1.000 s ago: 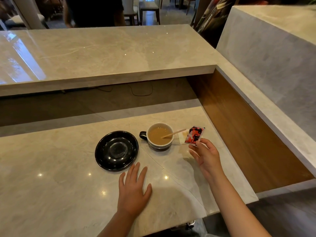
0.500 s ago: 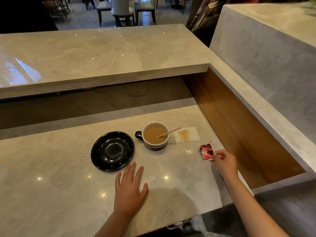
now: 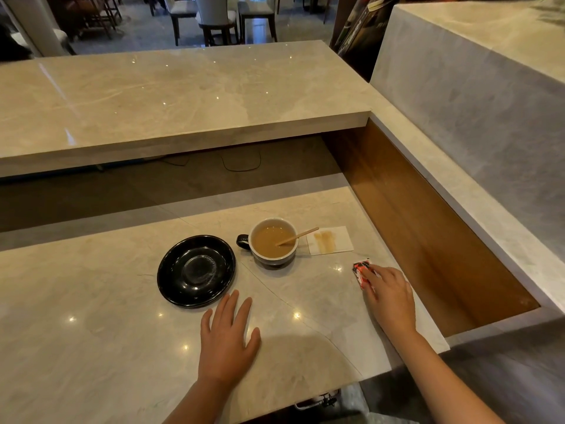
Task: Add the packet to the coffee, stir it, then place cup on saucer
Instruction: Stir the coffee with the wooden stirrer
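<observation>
Lying under right grip (image 3: 388, 295), seemingly: packet (image 3: 360, 270)

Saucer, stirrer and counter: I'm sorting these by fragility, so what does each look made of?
The saucer looks like glossy black glazed ceramic or glass; its sheen mirrors the lights. The stirrer looks like pale bare wood, matte and thin. The counter looks like polished marble or similar stone, veined and mirror-shiny.
</observation>
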Motion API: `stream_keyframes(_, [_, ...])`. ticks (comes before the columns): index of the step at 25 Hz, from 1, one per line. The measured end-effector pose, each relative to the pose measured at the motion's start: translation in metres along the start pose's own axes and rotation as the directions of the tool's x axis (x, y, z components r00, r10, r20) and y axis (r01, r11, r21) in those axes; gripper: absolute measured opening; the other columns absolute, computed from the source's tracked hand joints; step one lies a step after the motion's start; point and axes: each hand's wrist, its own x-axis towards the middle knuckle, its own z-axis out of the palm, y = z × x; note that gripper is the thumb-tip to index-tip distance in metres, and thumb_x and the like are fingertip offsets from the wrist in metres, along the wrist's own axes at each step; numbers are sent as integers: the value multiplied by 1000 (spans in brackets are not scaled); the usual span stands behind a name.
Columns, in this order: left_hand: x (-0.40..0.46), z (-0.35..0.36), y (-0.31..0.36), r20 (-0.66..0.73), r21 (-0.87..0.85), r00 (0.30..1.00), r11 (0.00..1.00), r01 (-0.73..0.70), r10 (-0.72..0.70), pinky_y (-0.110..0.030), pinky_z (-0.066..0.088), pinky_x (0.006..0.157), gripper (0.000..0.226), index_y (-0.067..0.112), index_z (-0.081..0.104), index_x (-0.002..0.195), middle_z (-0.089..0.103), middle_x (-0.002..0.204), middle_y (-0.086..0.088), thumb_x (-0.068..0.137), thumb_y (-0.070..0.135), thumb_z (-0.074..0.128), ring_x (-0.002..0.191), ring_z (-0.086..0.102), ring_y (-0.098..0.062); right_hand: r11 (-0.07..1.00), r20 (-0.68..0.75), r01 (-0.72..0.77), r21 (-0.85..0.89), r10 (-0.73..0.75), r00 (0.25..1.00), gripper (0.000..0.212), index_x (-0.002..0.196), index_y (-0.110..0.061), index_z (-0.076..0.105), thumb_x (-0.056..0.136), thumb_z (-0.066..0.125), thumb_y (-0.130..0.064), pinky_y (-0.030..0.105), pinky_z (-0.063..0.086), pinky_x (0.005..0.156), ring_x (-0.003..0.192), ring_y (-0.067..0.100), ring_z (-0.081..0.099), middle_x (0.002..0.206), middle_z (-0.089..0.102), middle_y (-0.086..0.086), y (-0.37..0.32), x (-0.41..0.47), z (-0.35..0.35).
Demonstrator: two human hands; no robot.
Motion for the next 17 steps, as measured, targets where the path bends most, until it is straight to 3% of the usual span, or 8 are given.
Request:
stream_keyframes(4, [0,-1,1,-2,-12,1000,1000,-1,1,-51,15,105,59,24,40,136,33,146,-7,83,49,43,133,24,-24,999,9,35,-19,-35,999,30,110,-10,66,80,68,-13,47,47,84,101,33,61,109,70,12,1,-3,2])
stream_keyframes(7, [-1,-3,1,-2,-11,1000,1000,-7,6,-51,17,105,59,24,41,136,34,146,-8,84,52,38,133,25,-25,998,-10,52,-30,-52,999,24,108,-12,66,85,63,-17,46,43,90,103,30,59,111,69,10,-10,-1,-4])
stream_keyframes(13, [-1,-4,1,-15,-46,999,998,-30,29,-53,21,103,59,22,42,135,36,144,-9,84,50,37,132,27,-25,958,48,60,281,-77,996,38,126,-18,51,89,57,-25,42,41,96,115,26,51,124,59,7,-72,42,-23])
stream_keyframes(17, [-1,-2,-1,0,-50,1000,998,-23,23,-52,17,104,59,24,39,137,34,146,-8,85,52,38,133,25,-24,820,297,-258,511,113,948,54,136,-18,35,89,57,-31,36,48,85,95,19,56,104,55,1,-114,80,-28])
